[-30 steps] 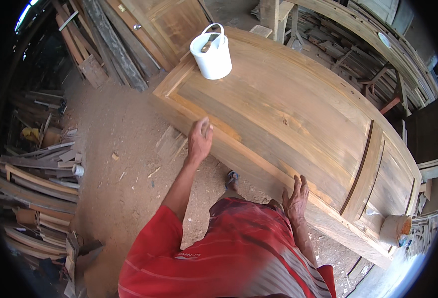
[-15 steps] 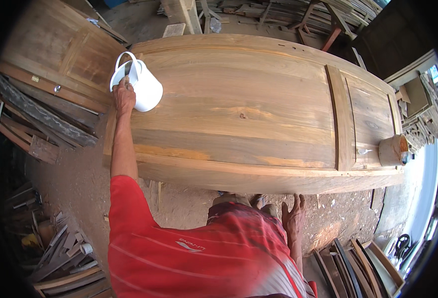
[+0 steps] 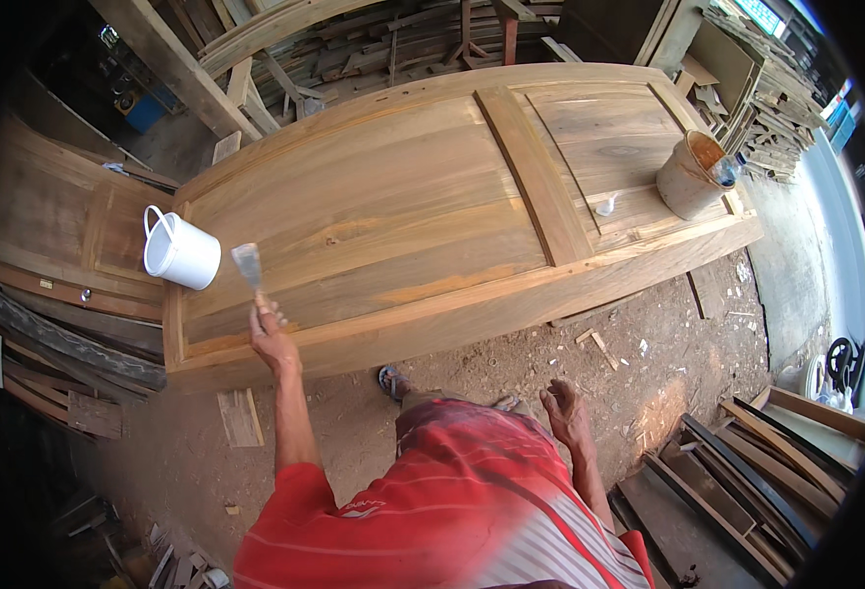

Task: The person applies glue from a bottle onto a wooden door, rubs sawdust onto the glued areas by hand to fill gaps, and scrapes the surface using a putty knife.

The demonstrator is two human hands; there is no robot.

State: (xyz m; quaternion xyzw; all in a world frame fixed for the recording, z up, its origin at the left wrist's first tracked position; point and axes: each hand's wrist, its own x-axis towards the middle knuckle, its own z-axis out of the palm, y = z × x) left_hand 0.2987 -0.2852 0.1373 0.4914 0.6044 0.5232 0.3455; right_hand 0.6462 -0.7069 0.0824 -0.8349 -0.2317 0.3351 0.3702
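My left hand [image 3: 270, 336] grips the handle of a flat paintbrush [image 3: 248, 265], whose bristles point up over the left end of a large wooden door panel [image 3: 423, 206] lying flat. A white bucket [image 3: 179, 251] with a wire handle stands at the door's left end, just left of the brush. My right hand [image 3: 564, 412] hangs loose and holds nothing, below the door's near edge, over the dirt floor.
A brown can [image 3: 690, 175] stands on the door's right end, with a small white object [image 3: 606, 205] beside it. Another door [image 3: 59, 236] leans at the left. Timber offcuts [image 3: 727, 481] lie at the right, lumber stacks [image 3: 374, 39] behind. My sandalled foot [image 3: 393, 381] is near the door's edge.
My left hand has left the bucket's rim and now holds the brush over the door's left end. The view has swung, so the door sits more centrally. My right hand hangs lower.
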